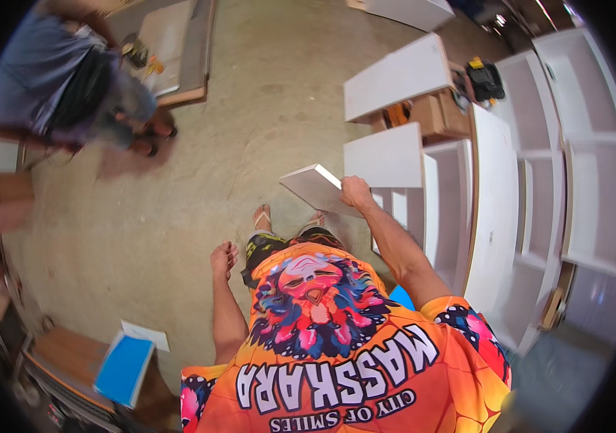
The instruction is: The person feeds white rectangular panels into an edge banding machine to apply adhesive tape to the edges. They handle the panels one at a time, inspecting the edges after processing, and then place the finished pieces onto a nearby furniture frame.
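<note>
My right hand is closed round the edge of a white board, which hangs tilted in front of my right leg. Just beyond that hand, a second white panel lies over a low white cabinet with compartments. On the other side, my left hand hangs beside my left leg with its fingers loosely curled and apart. It holds nothing and touches nothing.
White shelf carcasses line the right side. A larger white panel rests over cardboard boxes. At the far left a person sits by a low work table. A blue sheet lies at the lower left.
</note>
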Demonstrator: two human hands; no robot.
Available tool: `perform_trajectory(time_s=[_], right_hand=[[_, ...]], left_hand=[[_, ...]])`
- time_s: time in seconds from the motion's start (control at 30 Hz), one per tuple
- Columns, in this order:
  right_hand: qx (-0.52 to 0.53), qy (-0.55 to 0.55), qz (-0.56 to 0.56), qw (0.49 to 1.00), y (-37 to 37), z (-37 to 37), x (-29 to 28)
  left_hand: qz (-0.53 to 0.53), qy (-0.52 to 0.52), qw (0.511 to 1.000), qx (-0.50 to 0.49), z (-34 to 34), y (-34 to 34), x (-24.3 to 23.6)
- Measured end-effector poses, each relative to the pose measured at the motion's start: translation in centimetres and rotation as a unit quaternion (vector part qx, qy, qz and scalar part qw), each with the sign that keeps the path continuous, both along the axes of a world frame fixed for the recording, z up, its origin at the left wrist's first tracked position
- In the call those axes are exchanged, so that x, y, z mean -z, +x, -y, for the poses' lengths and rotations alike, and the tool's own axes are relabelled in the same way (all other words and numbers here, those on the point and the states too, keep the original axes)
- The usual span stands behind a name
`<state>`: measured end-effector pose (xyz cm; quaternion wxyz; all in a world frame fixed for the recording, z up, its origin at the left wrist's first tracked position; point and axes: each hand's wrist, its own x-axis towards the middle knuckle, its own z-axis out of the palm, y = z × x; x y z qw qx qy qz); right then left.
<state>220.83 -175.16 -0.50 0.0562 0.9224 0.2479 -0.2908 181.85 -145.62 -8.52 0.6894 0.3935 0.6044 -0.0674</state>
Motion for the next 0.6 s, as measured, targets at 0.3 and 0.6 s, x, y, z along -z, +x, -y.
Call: perform_trajectory(time_s=[0.3, 0.6], right_hand=[[0.185, 0.105, 0.001, 0.977, -3.9, 8.0, -1.3], [0.260, 0.101, -0.012, 0.960, -2.7, 11.2, -0.5]], left_hand=[[0.061, 0.058, 0.969, 0.231, -5.0, 13.3, -0.9], [0.149, 0.102, 0.938, 0.298, 0.4, 22.1, -6.8]])
